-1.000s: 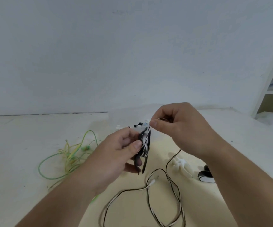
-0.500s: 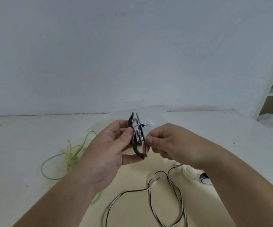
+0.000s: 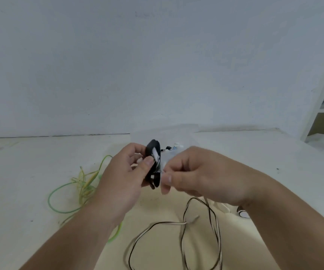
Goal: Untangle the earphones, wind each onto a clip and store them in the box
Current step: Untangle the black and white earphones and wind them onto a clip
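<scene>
So the left hand [image 3: 122, 178] grips a black clip [image 3: 153, 164] up above the table [image 3: 21, 172], striped cord wound on it. The right hand [image 3: 202, 176] pinches the cord just beside the clip. The loose cord [image 3: 213, 221] loops on the table near the front edge. Green earphones [image 3: 79, 184] lie tangled toward the left, and a clear box [image 3: 184, 133] sits by the back edge.

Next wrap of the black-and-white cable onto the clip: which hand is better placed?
Probably the right hand: it pinches the cable beside the clip, slack trailing below it. The left hand grips the clip.
</scene>
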The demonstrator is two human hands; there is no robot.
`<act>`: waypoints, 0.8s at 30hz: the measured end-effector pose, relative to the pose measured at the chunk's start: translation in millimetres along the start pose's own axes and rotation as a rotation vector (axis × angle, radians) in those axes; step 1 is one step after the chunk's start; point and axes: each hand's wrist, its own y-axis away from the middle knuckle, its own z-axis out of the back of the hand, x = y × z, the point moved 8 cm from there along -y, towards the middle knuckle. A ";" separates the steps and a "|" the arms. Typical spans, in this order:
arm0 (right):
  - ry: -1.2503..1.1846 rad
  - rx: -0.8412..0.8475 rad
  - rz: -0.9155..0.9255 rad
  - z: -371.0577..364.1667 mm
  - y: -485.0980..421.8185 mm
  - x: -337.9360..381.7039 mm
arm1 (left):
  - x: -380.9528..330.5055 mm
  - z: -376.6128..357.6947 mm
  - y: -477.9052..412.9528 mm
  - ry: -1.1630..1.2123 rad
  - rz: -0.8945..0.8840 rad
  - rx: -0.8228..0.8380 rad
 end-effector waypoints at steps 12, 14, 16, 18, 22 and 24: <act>0.078 -0.601 0.039 60.3 8.2 -7.6 | -3.7 -27.8 13.0 0.080 0.084 0.282; 0.086 -0.588 0.030 57.8 6.8 -8.7 | -2.7 -28.5 14.1 0.082 0.092 0.313; 0.085 -0.574 0.006 55.5 4.9 -11.3 | -3.2 -28.8 14.7 0.087 0.095 0.330; 0.023 -0.550 -0.057 54.7 3.8 -20.1 | -3.9 -29.3 14.7 0.122 0.100 0.330; -0.031 -0.361 -0.172 34.7 -6.2 -36.7 | -6.6 -27.5 12.8 0.273 0.098 0.278; 0.003 -0.266 -0.189 20.1 -12.0 -40.2 | -6.1 -23.7 9.0 0.350 0.097 0.221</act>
